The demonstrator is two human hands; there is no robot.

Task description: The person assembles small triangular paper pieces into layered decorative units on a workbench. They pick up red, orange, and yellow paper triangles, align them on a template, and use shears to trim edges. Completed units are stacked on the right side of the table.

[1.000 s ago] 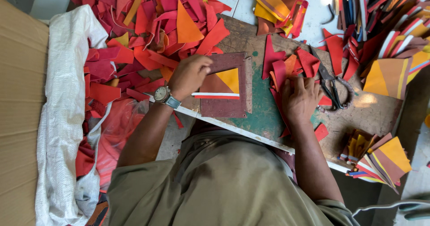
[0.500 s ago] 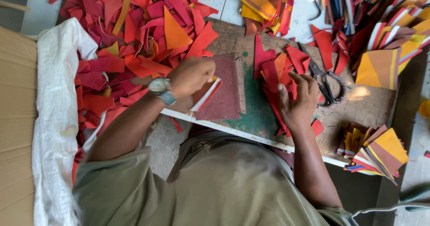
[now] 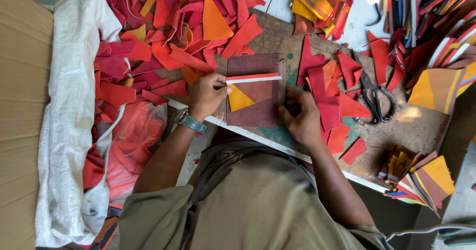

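- Patchwork sits partly built on the dark maroon panel (image 3: 255, 112): a red and white strip (image 3: 254, 78) lies across its upper part, a brownish-red piece under it, and a yellow triangle (image 3: 239, 100) at the lower left. The lower half of the panel looks bare, so by my reading more pieces remain to be laid.
- Left hand (image 3: 207, 94), with a watch (image 3: 191, 122) at the wrist, rests at the panel's left edge; its fingertips are pinched together on the left end of the strip and touch the yellow triangle's edge.
- Right hand (image 3: 300, 118) lies on the worktable (image 3: 396, 131) just beside the panel's right edge, fingers curled downward among red scraps (image 3: 325, 99). Whether it grips one of them I cannot tell.
- Scissors (image 3: 373, 95) lie to the right, well apart from both hands and untouched.
- Loose offcuts (image 3: 168, 37) in red, orange and pink cover the table's far-left part.
- White sack (image 3: 69, 116) at the left hangs open beside the table, and a clear plastic bag (image 3: 131, 146) against it holds more red offcuts.
- Sorted strips (image 3: 421, 175) are fanned out at the table's lower right corner; a bigger heap of striped pieces (image 3: 436, 27) lies at the upper right.
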